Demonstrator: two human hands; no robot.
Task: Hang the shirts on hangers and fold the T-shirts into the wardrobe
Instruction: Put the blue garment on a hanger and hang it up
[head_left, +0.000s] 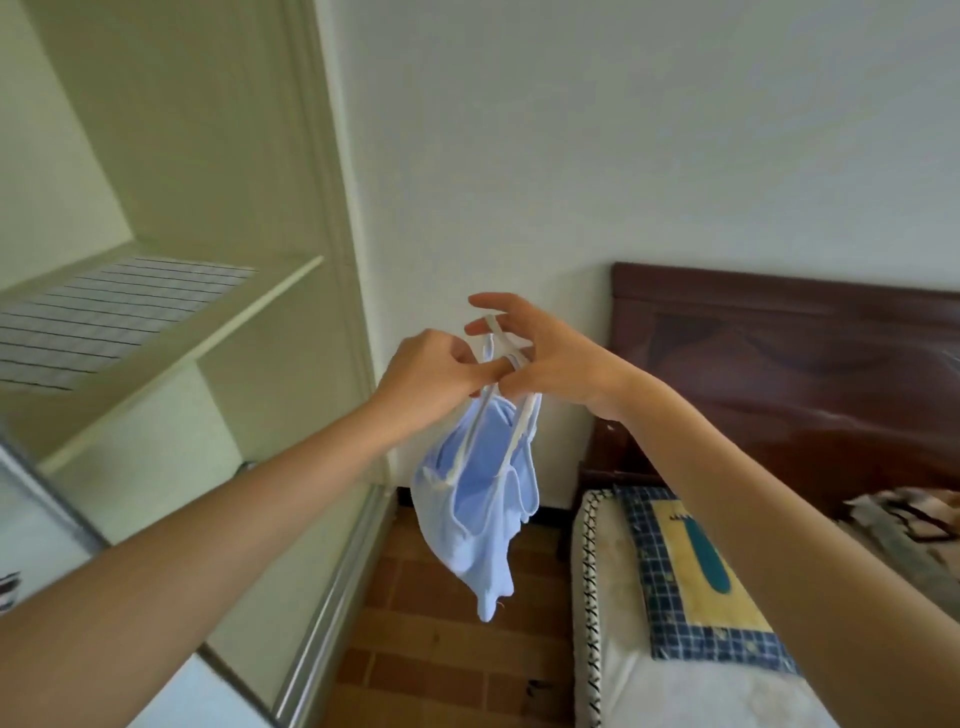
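Both hands are up in the middle of the frame, holding a small light blue garment (478, 514) by its thin white straps (511, 439), so it looks more like a strappy top than a proper shirt. The fabric seems soft and thin, bunched and folded on itself, with white trim along the edges and a pointed end dangling toward the floor. The left hand (431, 374) has its fingers curled in around the straps where they gather, and the right hand (540, 358) has a strap looped over a finger with the thumb pinching below, its other fingers spread out and lifted. The garment hangs free in the air, just right of the wardrobe's edge and left of the bed. At upper left is the wardrobe (218, 171), pale cream painted wood, with a flat shelf (208, 332) that has a white liner with a thin dark grid (114, 312) lying on it. A metal sliding-door track (332, 608) runs down at lower centre-left. The floor (447, 654) is reddish-brown brick-pattern tile. On the right there's a glossy dark wood headboard (800, 364) and a mattress (675, 691) with a blue checked cloth with a yellow panel (691, 577) on top. The wall behind is plain white.
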